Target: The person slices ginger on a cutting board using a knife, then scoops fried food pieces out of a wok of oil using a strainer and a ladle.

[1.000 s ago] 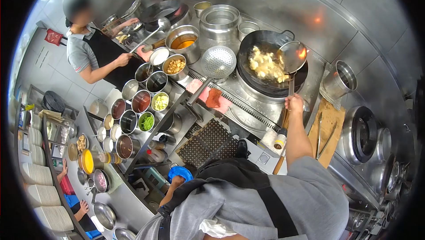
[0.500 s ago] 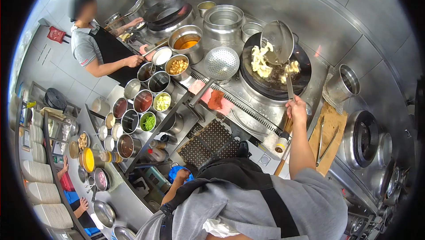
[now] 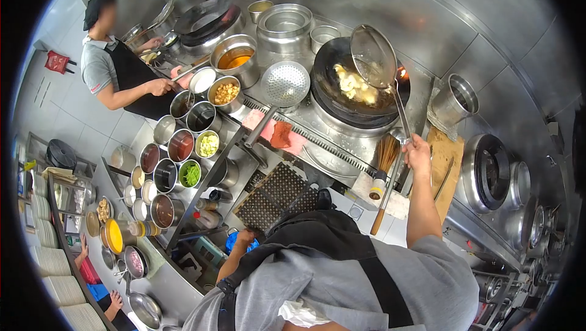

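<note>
1. Facing the stove top (image 3: 360, 145), the person had the wok (image 3: 326, 62) ahead and somewhat left of the right hand; a co-worker (image 3: 131, 74) stood well to the left.
2. The wok lay on the far side of that hand from the person's body, with the pot (image 3: 442, 108) to its right and the perforated scoop (image 3: 285, 83) just beside it on the left.
3. The strainer (image 3: 369, 56) spanned the gap: its long axis ran from the right hand forward and slightly left, and its mesh bowl was tilted over the wok's right part. Contact with the wok could not be told.
4. The brush (image 3: 387, 148) and the ladle (image 3: 378, 221) lay left of the right forearm, nearer the body than the wok; neither stood between the mesh bowl and the food.
5. The pale food pieces (image 3: 351, 87) lay in the wok, left of and below the mesh in view.
6. Of the 2 hands, the right hand (image 3: 417, 152) was nearer, its fingers closed around the strainer's handle. The left hand (image 3: 245, 237) was low beside the blue container (image 3: 232, 242); its opening and any hold could not be told.
</note>
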The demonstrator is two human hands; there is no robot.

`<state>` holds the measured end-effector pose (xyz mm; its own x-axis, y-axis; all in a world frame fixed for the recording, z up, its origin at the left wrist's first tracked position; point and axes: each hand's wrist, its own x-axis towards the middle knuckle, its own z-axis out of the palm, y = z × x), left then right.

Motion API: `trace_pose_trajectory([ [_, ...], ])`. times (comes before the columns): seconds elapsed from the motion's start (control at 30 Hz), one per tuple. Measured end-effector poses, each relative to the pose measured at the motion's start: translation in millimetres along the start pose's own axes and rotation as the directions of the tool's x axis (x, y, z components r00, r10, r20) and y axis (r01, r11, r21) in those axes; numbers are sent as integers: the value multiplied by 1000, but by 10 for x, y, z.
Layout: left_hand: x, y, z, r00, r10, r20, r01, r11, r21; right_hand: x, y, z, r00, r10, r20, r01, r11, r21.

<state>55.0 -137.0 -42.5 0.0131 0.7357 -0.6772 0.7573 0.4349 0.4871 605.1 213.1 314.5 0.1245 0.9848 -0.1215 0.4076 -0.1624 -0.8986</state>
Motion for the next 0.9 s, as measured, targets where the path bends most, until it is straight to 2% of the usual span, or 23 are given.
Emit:
trace_pose_trajectory([
  [0.03, 1, 35, -3, 1000, -1, 2, 1, 1000, 2, -25, -47, 4, 1000, -2, -22, 2, 1000, -5],
  [0.07, 14, 121, 4, 979, -201, -17, 200, 977, -80, 7, -11, 14, 1000, -1, -21, 1, 1000, -4],
  [0.1, 6, 196, 8, 919, -395, -19, 387, 907, -164, 63, 60, 17, 998, -4, -68, 5, 1000, 10],
  [0.13, -5, 201, 22, 917, -399, -21, 390, 906, -164, 99, 89, 8, 994, -7, -113, 10, 1000, 25],
  [0.2, -49, 177, 18, 889, -454, -63, 423, 866, -267, 159, 134, -58, 994, -37, -100, 46, 995, 89],
  [0.27, -100, 36, 50, 953, -293, -83, 281, 951, -128, 149, 33, -118, 972, -7, -234, 35, 993, 114],
  [0.3, -117, -59, 93, 980, -175, -91, 173, 985, -24, 171, 33, -156, 956, -41, -290, 48, 999, 15],
  [0.33, -110, -189, 157, 995, -23, -94, 35, 992, 123, 292, 187, -199, 957, -38, -288, 45, 999, 17],
  [0.37, -85, -307, 234, 986, 137, -89, -106, 951, 291, 491, 480, -233, 895, -187, -405, 72, 956, -284],
  [0.4, -133, -232, 206, 892, 447, -74, -319, 736, 598, 629, 691, -250, 810, -361, -461, 49, 827, -560],
  [0.43, -148, -367, 285, 968, 235, -88, -186, 909, 373, 678, 753, -253, 811, -362, -460, 51, 826, -561],
  [0.47, -189, -328, 262, 990, 107, -87, -83, 966, 245, 722, 791, -257, 849, -247, -468, -95, 798, -595],
  [0.5, -244, -270, 234, 996, 8, -90, 6, 989, 145, 776, 843, -264, 868, -130, -480, -235, 744, -626],
  [0.53, -283, -202, 198, 993, -70, -92, 77, 994, 74, 853, 992, -300, 870, -135, -475, -229, 742, -630],
  [0.6, -366, -64, 123, 980, -173, -102, 171, 985, -31, 983, 1323, -378, 883, -1, -469, -334, 701, -630],
  [0.67, -465, 65, 27, 963, -247, -111, 232, 964, -130, 913, 1296, -388, 871, -25, -491, -311, 745, -590],
  [0.73, -566, 169, -65, 953, -282, -113, 258, 947, -191, 708, 1092, -361, 858, -29, -512, -299, 783, -545],
  [0.77, -525, 85, -58, 971, -232, -59, 228, 971, -71, 578, 947, -339, 850, -162, -501, -159, 828, -538],
  [0.8, -548, 112, -114, 970, -237, -54, 234, 970, -63, 441, 769, -322, 816, -293, -498, -15, 851, -525],
  [0.83, -538, 198, -205, 964, -267, -3, 266, 964, -19, 245, 484, -289, 816, -282, -504, -26, 854, -520],
  [0.9, -529, 311, -286, 956, -291, 34, 290, 957, 26, -83, -10, -232, 931, 103, -351, -162, 976, -143],
])
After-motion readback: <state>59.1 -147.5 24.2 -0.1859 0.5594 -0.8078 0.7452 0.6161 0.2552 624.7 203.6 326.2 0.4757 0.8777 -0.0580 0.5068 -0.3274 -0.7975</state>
